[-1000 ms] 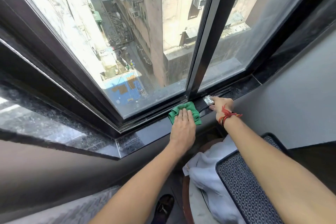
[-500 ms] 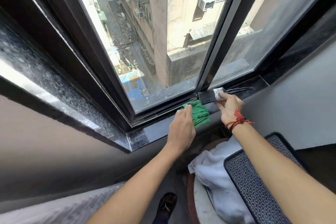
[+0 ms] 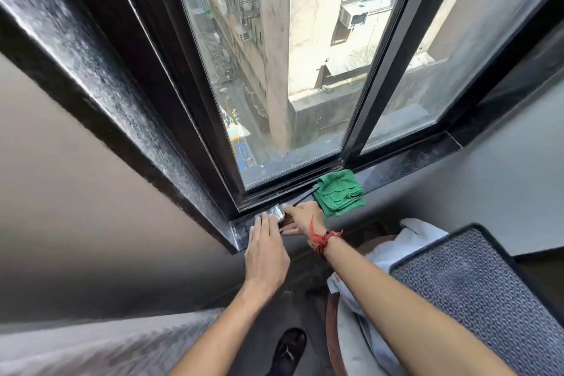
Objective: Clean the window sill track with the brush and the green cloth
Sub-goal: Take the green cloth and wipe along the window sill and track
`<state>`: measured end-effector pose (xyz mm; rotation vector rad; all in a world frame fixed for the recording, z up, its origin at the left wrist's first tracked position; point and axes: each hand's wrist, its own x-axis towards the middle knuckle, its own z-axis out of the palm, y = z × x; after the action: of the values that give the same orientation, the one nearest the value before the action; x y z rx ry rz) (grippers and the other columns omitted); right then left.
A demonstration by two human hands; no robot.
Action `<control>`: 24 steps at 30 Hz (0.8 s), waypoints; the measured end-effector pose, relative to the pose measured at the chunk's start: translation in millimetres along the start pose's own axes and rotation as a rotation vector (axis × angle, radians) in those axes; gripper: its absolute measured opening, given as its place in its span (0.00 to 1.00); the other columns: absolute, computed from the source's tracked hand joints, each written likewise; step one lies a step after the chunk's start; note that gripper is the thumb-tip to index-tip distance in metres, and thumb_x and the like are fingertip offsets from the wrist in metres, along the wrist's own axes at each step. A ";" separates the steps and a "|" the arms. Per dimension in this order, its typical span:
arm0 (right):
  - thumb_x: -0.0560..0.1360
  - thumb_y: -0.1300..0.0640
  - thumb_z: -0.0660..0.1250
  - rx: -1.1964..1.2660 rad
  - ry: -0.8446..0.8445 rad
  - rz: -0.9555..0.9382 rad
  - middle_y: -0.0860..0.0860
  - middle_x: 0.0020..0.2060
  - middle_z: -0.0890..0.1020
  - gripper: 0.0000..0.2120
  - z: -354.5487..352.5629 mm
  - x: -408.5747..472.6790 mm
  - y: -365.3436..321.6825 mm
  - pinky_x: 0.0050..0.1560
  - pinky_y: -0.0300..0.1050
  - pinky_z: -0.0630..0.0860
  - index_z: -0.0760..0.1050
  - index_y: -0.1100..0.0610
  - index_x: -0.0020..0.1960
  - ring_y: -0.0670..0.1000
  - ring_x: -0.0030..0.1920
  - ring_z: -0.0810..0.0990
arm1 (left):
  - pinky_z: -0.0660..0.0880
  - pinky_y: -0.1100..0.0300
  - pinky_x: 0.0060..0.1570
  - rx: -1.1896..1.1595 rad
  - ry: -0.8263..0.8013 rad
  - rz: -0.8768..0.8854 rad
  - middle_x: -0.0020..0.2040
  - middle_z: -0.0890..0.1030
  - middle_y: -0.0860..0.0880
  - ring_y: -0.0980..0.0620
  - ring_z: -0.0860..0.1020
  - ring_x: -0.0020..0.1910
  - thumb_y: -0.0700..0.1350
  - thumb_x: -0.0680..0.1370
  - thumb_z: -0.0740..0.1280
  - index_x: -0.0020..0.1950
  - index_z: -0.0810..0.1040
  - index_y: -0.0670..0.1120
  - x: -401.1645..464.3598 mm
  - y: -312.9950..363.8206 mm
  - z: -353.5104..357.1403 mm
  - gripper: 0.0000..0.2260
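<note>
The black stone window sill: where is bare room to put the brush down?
The black stone window sill is bare right of the folded green cloth, up to the corner. The left corner is crowded: left hand, right hand and the metal-banded brush.

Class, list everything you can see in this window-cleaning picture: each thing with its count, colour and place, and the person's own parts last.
green cloth: one, green, folded on the sill, untouched.
brush: one, silver ferrule, thin dark handle, at the track's left corner.
window sill track: one, black, under the glass.
sill: one, dark speckled stone.
white cloth: one, draped below right.
patterned mat: one, grey, lower right.
shoe: one, black, on the floor.
red wristband: one, right wrist.
left hand: flat, open, on the sill corner.
right hand: grip closed on the brush.
</note>
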<state>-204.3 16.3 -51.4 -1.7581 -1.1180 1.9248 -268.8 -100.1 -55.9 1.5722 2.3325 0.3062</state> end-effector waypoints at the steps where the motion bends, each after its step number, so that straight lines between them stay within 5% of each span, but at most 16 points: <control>1: 0.77 0.58 0.70 -0.124 0.009 -0.039 0.60 0.29 0.79 0.14 -0.3 0.3 -0.5 0.24 0.43 0.82 0.77 0.68 0.38 0.52 0.23 0.80 | 0.54 0.49 0.80 0.010 -0.004 -0.019 0.80 0.60 0.37 0.41 0.56 0.80 0.35 0.76 0.59 0.79 0.56 0.36 -0.6 -2.0 1.7 0.31; 4: 0.75 0.57 0.68 -0.405 0.111 -0.239 0.63 0.34 0.85 0.15 -8.6 -3.3 -6.2 0.36 0.51 0.85 0.82 0.69 0.39 0.55 0.29 0.82 | 0.55 0.46 0.79 0.070 -0.034 -0.086 0.80 0.60 0.35 0.38 0.56 0.80 0.40 0.76 0.62 0.78 0.56 0.34 1.0 -1.3 2.8 0.32; 7: 0.76 0.54 0.66 -0.697 0.404 -0.578 0.55 0.36 0.84 0.12 -32.5 -5.7 -14.3 0.45 0.49 0.78 0.79 0.61 0.38 0.56 0.40 0.81 | 0.56 0.43 0.79 0.158 -0.084 -0.154 0.79 0.59 0.31 0.34 0.57 0.79 0.46 0.77 0.63 0.77 0.57 0.31 6.9 4.9 -0.8 0.33; 10: 0.76 0.55 0.65 -0.884 0.655 -0.781 0.54 0.49 0.80 0.07 -60.4 -3.6 -13.9 0.57 0.48 0.73 0.78 0.57 0.50 0.55 0.53 0.76 | 0.56 0.40 0.78 0.220 -0.092 -0.141 0.78 0.57 0.28 0.32 0.57 0.78 0.49 0.77 0.63 0.77 0.56 0.29 13.8 19.6 -2.7 0.35; 14: 0.80 0.52 0.61 -1.116 0.429 -0.527 0.63 0.76 0.65 0.28 -90.4 12.4 1.4 0.80 0.50 0.58 0.64 0.65 0.76 0.60 0.78 0.62 | 0.53 0.43 0.80 0.206 -0.067 0.135 0.81 0.55 0.34 0.37 0.53 0.81 0.48 0.81 0.58 0.79 0.51 0.32 31.3 49.2 9.8 0.32; 17: 0.82 0.52 0.59 -1.219 0.374 -0.534 0.63 0.79 0.57 0.31 -96.9 20.5 8.8 0.82 0.50 0.52 0.55 0.65 0.79 0.59 0.81 0.54 | 0.52 0.45 0.80 0.219 -0.106 0.266 0.81 0.54 0.35 0.39 0.52 0.81 0.46 0.83 0.54 0.80 0.51 0.34 52.8 68.6 21.6 0.29; 24: 0.82 0.55 0.57 -1.321 0.378 -0.514 0.61 0.79 0.59 0.27 -124.1 37.6 -6.1 0.81 0.51 0.56 0.59 0.64 0.78 0.59 0.80 0.56 | 0.58 0.44 0.78 0.256 -0.104 0.307 0.77 0.65 0.34 0.39 0.62 0.77 0.45 0.82 0.56 0.78 0.57 0.34 78.7 78.1 38.6 0.27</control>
<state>-96.9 87.6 -66.9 -1.8314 -2.6018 0.3916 -214.8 2.2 -75.5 2.0203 2.1152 -0.0102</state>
